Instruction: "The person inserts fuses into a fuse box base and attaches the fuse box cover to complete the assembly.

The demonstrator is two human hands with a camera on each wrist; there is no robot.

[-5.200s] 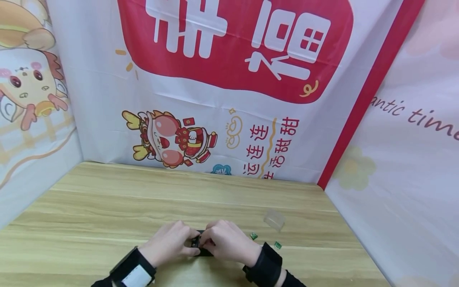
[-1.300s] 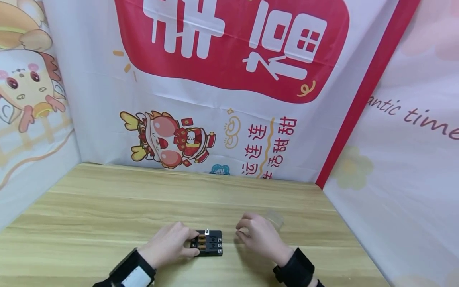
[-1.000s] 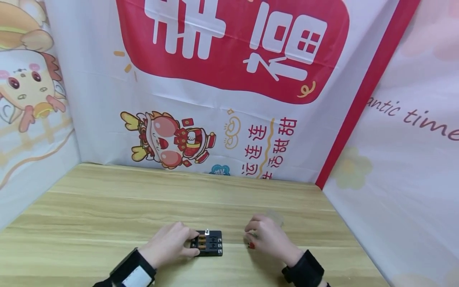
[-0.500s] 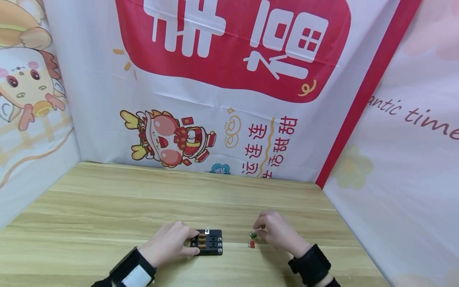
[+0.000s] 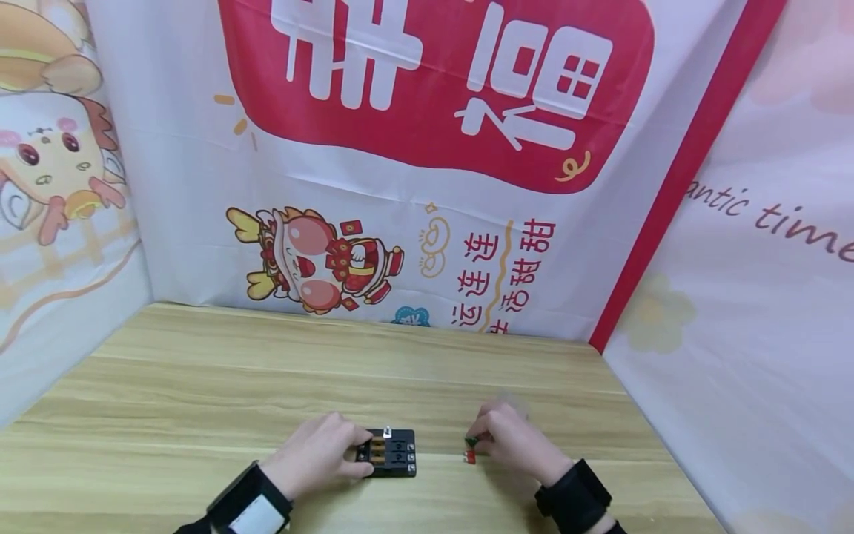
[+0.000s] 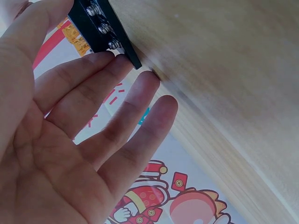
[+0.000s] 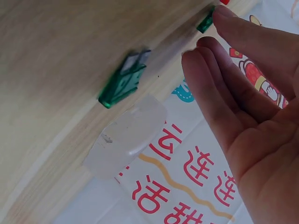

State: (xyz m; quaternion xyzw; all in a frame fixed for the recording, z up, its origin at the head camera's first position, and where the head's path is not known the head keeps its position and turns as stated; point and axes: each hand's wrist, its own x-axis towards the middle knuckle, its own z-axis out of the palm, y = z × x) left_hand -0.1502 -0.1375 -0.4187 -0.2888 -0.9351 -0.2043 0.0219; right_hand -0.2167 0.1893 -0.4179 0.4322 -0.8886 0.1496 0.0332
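A black fuse block with amber-brown parts and silver screws lies on the table. My left hand grips its left end between thumb and fingers; in the left wrist view the other fingers stretch out past the block. To the right lies a small red blade fuse. Just behind it is a green blade fuse, right at the fingertips of my right hand. The right wrist view shows a gap between thumb and fingers, the green fuse beside the thumb tip. A second green blade fuse lies apart.
A clear plastic cover lies on the wooden table beyond the second green fuse, mostly hidden behind my right hand in the head view. Printed cloth walls stand at the back and sides.
My right hand has gone from the fuse block to the right and set the red fuse on the table. Now it is at the green fuse. My left hand has kept its grip.
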